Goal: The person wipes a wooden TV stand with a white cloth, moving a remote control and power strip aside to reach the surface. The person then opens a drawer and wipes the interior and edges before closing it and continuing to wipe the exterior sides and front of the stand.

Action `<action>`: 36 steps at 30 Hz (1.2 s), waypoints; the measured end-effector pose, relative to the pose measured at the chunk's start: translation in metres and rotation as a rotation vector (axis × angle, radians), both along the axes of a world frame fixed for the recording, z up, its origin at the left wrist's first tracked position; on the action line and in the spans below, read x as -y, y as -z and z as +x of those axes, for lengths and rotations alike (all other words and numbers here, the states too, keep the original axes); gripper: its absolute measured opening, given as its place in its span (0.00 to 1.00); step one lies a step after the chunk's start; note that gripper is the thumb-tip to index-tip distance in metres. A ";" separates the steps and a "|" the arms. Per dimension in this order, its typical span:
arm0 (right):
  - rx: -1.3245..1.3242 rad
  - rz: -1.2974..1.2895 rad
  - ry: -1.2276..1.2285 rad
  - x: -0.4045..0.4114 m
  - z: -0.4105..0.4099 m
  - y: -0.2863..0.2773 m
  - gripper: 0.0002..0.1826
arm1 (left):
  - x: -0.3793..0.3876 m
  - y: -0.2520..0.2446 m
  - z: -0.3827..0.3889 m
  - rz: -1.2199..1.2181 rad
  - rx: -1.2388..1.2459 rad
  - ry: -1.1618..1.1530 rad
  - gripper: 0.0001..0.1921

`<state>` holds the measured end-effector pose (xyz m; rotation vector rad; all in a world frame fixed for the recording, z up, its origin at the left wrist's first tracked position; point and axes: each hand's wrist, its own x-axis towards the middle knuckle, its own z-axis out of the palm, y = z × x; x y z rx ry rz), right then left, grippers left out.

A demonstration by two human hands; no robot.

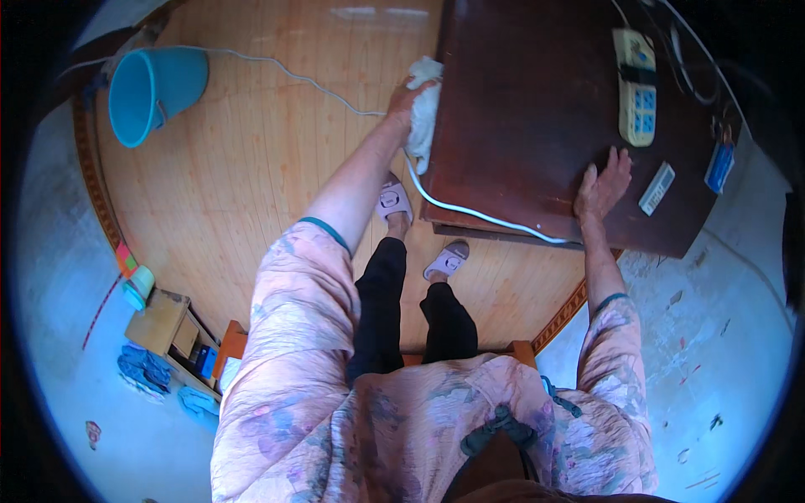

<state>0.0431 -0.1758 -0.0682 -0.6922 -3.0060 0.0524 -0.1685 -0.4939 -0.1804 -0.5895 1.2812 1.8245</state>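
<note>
My left hand (402, 104) presses a crumpled white cloth (425, 119) against the left side of a dark brown wooden table (522, 113). The cloth hangs down along the edge. Resting on the tabletop near its right end, my right hand (605, 188) has its fingers apart and holds nothing. Just beyond its fingertips lies a cream power strip (636, 94) with blue sockets. A white remote control (657, 188) is to the right of that hand. One white cable (465, 209) runs along the table's near edge and passes by my right wrist.
A blue bucket (157, 94) stands on the wood-patterned floor (264, 151) at the far left, with a thin white cord (302, 77) nearby. At the table's right edge is a blue packet (721, 165). Behind on the left are a small wooden cabinet (157, 317) and a pale green container (139, 286).
</note>
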 end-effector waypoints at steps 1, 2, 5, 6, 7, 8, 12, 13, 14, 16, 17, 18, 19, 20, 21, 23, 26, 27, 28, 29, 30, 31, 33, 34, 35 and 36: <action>-0.005 -0.007 -0.005 0.001 -0.002 0.001 0.32 | 0.005 0.001 -0.002 -0.129 0.030 0.045 0.23; -0.009 -0.014 -0.008 0.002 -0.003 0.002 0.33 | 0.008 -0.001 -0.006 -0.257 0.060 0.093 0.18; 0.009 0.004 0.049 0.000 0.002 0.002 0.33 | -0.002 -0.053 -0.012 -0.216 0.041 -0.088 0.13; -0.001 -0.002 0.049 0.002 0.001 0.001 0.33 | 0.008 -0.063 -0.017 -0.231 -0.002 -0.112 0.14; -0.008 -0.004 0.053 0.001 0.001 0.002 0.33 | 0.012 -0.074 -0.022 -0.156 -0.108 -0.115 0.17; -0.004 0.002 0.076 -0.003 0.006 0.004 0.33 | -0.006 -0.106 -0.022 -0.196 -0.255 -0.085 0.19; -0.066 -0.039 0.048 0.001 0.003 0.004 0.32 | -0.038 -0.145 0.012 -0.832 -1.036 0.205 0.30; -0.085 -0.044 0.038 0.002 0.004 0.006 0.32 | -0.046 -0.142 0.032 -1.042 -1.227 0.361 0.37; -0.104 -0.047 0.030 0.001 0.004 0.010 0.32 | -0.059 -0.138 0.054 -1.257 -1.292 0.539 0.41; -0.141 -0.045 0.027 -0.002 0.006 0.013 0.32 | -0.076 -0.141 0.066 -1.360 -1.361 0.695 0.42; -0.158 -0.048 0.021 -0.002 0.005 0.013 0.32 | -0.079 -0.136 0.068 -1.415 -1.407 0.664 0.42; -0.175 -0.054 0.014 -0.001 0.005 0.012 0.32 | -0.078 -0.130 0.068 -1.473 -1.451 0.634 0.42; -0.206 -0.020 0.012 0.001 0.006 0.013 0.30 | -0.075 -0.125 0.068 -1.528 -1.496 0.603 0.42; -0.222 -0.020 0.003 0.001 0.007 0.013 0.30 | -0.076 -0.123 0.068 -1.523 -1.512 0.590 0.41; -0.238 -0.019 -0.006 0.001 0.008 0.013 0.30 | -0.077 -0.122 0.068 -1.517 -1.529 0.578 0.40; -0.165 -0.054 0.001 0.009 0.006 -0.003 0.31 | -0.075 -0.121 0.065 -1.543 -1.459 0.660 0.42; -0.204 -0.094 0.015 0.006 0.009 -0.003 0.31 | -0.082 -0.126 0.068 -1.523 -1.420 0.669 0.41; -0.184 -0.123 0.030 0.006 0.008 -0.004 0.31 | -0.081 -0.126 0.068 -1.518 -1.434 0.677 0.41; -0.182 -0.125 0.031 0.005 0.010 -0.005 0.31 | -0.079 -0.123 0.068 -1.515 -1.462 0.665 0.42; -0.183 -0.125 0.029 0.006 0.010 -0.004 0.31 | -0.078 -0.122 0.069 -1.514 -1.489 0.647 0.42; -0.184 -0.125 0.025 0.007 0.011 -0.003 0.31 | -0.076 -0.119 0.068 -1.512 -1.515 0.628 0.42; -0.193 -0.116 0.027 0.007 0.010 -0.004 0.31 | -0.075 -0.116 0.066 -1.496 -1.520 0.617 0.41; -0.198 -0.093 0.017 0.006 0.014 -0.001 0.31 | -0.076 -0.115 0.069 -1.489 -1.586 0.579 0.40; -0.230 -0.094 0.011 0.003 0.015 0.001 0.30 | -0.076 -0.114 0.068 -1.486 -1.619 0.558 0.40; -0.263 -0.097 -0.002 0.002 0.016 0.004 0.30 | -0.074 -0.115 0.067 -1.453 -1.632 0.542 0.40; -0.302 -0.099 -0.013 -0.002 0.017 0.008 0.29 | -0.076 -0.116 0.065 -1.436 -1.612 0.565 0.39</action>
